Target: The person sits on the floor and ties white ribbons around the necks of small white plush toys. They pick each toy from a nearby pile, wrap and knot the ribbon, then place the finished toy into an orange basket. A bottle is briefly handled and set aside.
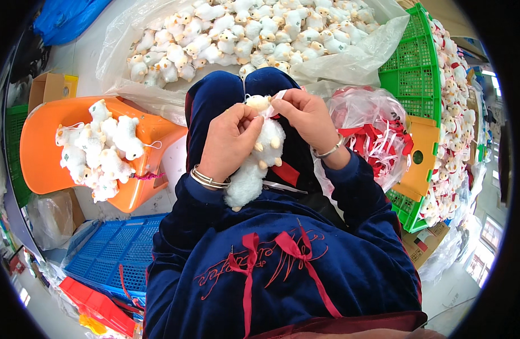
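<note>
A small white plush animal (269, 138) with a cream head and feet lies over my lap. My left hand (230, 140) is closed at its neck, thumb and fingertips pinched together there. Between the thumb and fingers of my right hand (310, 120) is a white ribbon (276, 104), held beside the toy's head. A bit of red shows close to the pinch. Below, a second white plush animal (244, 185) rests on my lap, touching the first. A red ribbon piece (286, 173) lies next to them on my dark trousers.
Many white plush toys (226, 39) fill a clear plastic sheet ahead. An orange stool (39, 135) at left carries several more. At right stand a plastic bag (356, 107) of red and white ribbons and a green crate (410, 56). A blue crate (110, 254) sits lower left.
</note>
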The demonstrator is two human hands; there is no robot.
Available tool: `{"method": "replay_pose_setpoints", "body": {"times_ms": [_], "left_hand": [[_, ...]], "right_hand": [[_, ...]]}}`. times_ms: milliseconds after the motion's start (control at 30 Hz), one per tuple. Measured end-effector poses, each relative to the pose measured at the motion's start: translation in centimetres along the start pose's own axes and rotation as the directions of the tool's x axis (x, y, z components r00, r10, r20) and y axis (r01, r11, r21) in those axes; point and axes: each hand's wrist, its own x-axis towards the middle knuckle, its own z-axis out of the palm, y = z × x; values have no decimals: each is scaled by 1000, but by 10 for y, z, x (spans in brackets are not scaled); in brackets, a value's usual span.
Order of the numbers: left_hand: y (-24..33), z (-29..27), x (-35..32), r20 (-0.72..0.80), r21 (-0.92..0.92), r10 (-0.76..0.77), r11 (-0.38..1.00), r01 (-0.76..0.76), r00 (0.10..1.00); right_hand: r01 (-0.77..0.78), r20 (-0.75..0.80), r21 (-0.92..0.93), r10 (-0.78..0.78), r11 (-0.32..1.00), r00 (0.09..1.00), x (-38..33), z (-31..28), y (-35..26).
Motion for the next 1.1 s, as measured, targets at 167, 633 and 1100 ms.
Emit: {"method": "replay_pose_setpoints", "body": {"times_ms": [167,633,1100], "left_hand": [[-11,0,-1,-33,-60,24,998,-26,999],[-8,-10,0,89,-349,-174,917,194,981],[-2,-4,2,71,-85,-27,996,33,997]], "right_hand": [[340,62,-52,-337,939,939,-8,-3,3],[337,250,-278,-271,900,930,-31,-13,-13],[-14,74,-348,42,937,996,-19,3,-24]]}}
